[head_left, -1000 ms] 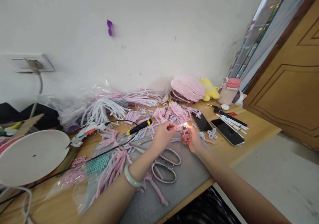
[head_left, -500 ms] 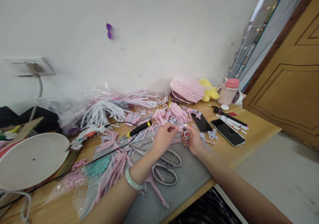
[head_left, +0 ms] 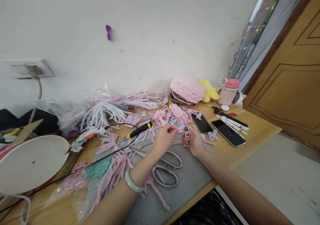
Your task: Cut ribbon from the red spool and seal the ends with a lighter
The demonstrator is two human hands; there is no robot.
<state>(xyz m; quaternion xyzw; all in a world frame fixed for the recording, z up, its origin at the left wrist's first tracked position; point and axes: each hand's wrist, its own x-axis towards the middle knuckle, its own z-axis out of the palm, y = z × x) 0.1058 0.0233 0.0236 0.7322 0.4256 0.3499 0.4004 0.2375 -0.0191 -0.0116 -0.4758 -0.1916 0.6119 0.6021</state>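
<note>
My right hand [head_left: 195, 140] is wrapped round a small lighter [head_left: 187, 134] with a red mark on its pale side, held upright. Facing it, my left hand [head_left: 165, 137] pinches a pink pipe cleaner [head_left: 180, 130], whose tip points toward the lighter; most of it is hidden by my fingers. Below my left wrist lie large scissors [head_left: 166, 176], their blades partly under my forearm. A steel ruler [head_left: 143, 143] and more pink pipe cleaners [head_left: 120, 166] rest on the grey cutting mat [head_left: 192, 176].
Two phones [head_left: 228, 133] and several pens [head_left: 232, 122] lie at the right. A glue gun [head_left: 87, 136], its black cable crossing the table, is at the left beside a white disc [head_left: 33, 163]. White pipe cleaners [head_left: 102, 113], a yellow plush [head_left: 208, 91] and a bottle [head_left: 228, 91] stand along the wall.
The bright spot at the lighter's top has gone, and my right thumb has shifted slightly off it. Both hands stay in nearly the same place.
</note>
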